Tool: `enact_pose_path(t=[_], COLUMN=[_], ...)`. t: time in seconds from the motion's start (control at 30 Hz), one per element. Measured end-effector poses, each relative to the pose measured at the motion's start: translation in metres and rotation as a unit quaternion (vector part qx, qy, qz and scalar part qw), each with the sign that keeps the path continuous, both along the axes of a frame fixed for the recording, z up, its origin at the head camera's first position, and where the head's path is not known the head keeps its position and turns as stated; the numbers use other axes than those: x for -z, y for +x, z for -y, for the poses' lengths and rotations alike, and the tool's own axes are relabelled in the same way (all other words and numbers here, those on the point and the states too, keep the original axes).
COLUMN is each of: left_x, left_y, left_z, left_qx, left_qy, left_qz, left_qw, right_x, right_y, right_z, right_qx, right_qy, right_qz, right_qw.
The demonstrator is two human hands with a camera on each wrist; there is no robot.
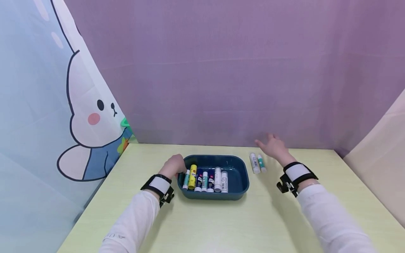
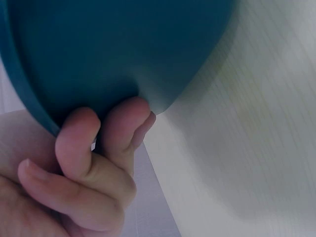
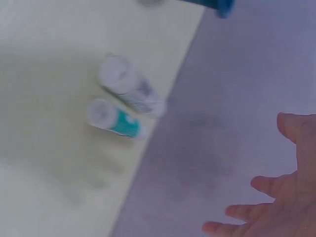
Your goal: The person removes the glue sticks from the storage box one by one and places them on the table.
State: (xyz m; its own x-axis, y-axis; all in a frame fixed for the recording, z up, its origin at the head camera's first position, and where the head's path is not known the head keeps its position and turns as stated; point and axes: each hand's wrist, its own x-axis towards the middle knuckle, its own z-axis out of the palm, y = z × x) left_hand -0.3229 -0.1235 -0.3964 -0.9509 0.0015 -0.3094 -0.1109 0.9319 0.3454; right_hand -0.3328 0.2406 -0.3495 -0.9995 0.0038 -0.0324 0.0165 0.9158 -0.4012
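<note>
At its left end, my left hand [image 1: 174,166] grips the rim of a dark teal tray [image 1: 234,195]; the left wrist view shows fingertips [image 2: 79,123] against the tray's outer wall [image 2: 123,49]. Several glue sticks lie side by side in the tray, among them a yellow one [image 1: 192,177] and a white one [image 1: 217,179]. My right hand [image 1: 274,147] hovers with fingers spread, holding nothing. Near it on the table lie a larger white glue stick [image 1: 254,163] and a smaller green-and-white glue stick [image 1: 261,163], also in the right wrist view.
The pale wooden table [image 1: 212,228] ends at a purple cloth [image 1: 221,88] at the back. A blue cloth with a printed rabbit [image 1: 91,105] hangs at the left, and a pale cloth [image 1: 379,151] at the right.
</note>
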Motion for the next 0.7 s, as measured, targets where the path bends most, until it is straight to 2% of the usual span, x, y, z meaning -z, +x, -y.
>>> enact_pose_path(t=[0.23, 0.47, 0.57, 0.7], left_x=[0.000, -0.001, -0.001, -0.001], left_y=[0.000, 0.001, 0.001, 0.001], left_z=[0.000, 0.000, 0.000, 0.000], left_qx=[-0.002, -0.003, -0.005, -0.003], left_qy=[-0.002, -0.002, -0.001, -0.002], left_qz=[0.001, 0.001, 0.002, 0.000], left_qw=[1.0000, 1.0000, 1.0000, 1.0000], right_x=[-0.030, -0.052, -0.057, -0.056], right_y=[0.012, 0.033, 0.043, 0.056], right_z=[0.013, 0.037, 0.049, 0.063], right_qx=[-0.009, -0.043, -0.058, -0.077], right_qy=[0.013, 0.010, 0.018, 0.022], right_qz=[-0.040, -0.076, -0.093, -0.113], right_qw=[0.9991, 0.9961, 0.9938, 0.9904])
